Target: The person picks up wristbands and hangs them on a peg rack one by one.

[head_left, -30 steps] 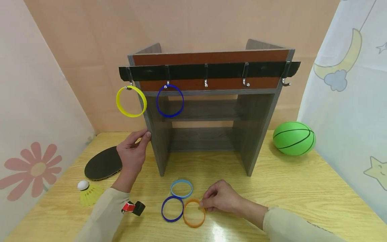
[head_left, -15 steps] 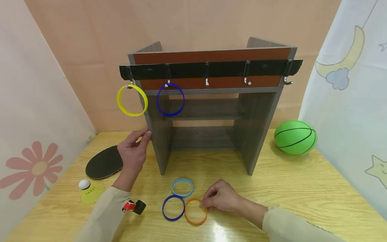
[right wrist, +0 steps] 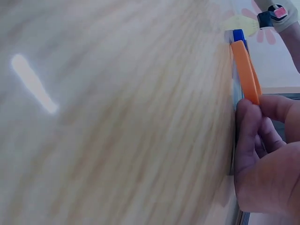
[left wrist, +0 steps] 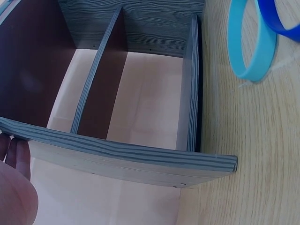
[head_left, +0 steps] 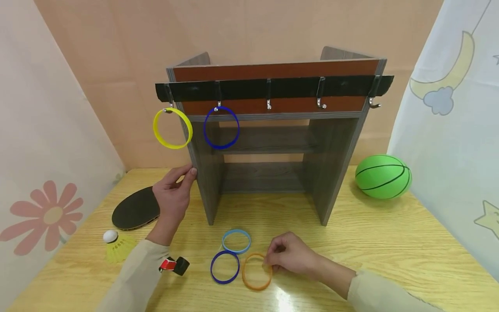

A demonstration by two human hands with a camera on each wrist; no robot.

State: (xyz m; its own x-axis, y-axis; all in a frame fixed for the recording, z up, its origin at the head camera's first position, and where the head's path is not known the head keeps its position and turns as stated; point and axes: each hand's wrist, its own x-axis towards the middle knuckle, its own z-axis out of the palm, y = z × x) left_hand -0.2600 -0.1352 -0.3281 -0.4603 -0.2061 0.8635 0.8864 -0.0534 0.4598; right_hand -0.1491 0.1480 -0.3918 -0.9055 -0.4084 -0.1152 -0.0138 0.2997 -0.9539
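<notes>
My right hand (head_left: 293, 256) pinches the right edge of an orange silicone wristband (head_left: 244, 277), low over the table. In the right wrist view, thumb and fingertips grip the end of the orange band (right wrist: 244, 70). A dark blue wristband (head_left: 212, 271) and a light blue one (head_left: 236, 231) lie to its left, touching each other. My left hand (head_left: 173, 195) holds the front edge of the grey wooden shelf's (head_left: 335, 160) left side panel. On the shelf's black hook strip (head_left: 243, 89), a yellow wristband (head_left: 189, 130) and another dark blue wristband (head_left: 220, 147) hang from the two leftmost hooks.
Three bare metal hooks, including the middle hook (head_left: 269, 104), line the strip's right part. A green ball (head_left: 383, 177) stands right of the shelf. A black table tennis bat (head_left: 134, 209) and a yellow shuttlecock (head_left: 118, 248) lie at left, near my left forearm.
My right hand has drawn the orange wristband slightly right, so a gap now separates it from the dark blue one. My left hand keeps its place on the shelf; the head view shifts slightly.
</notes>
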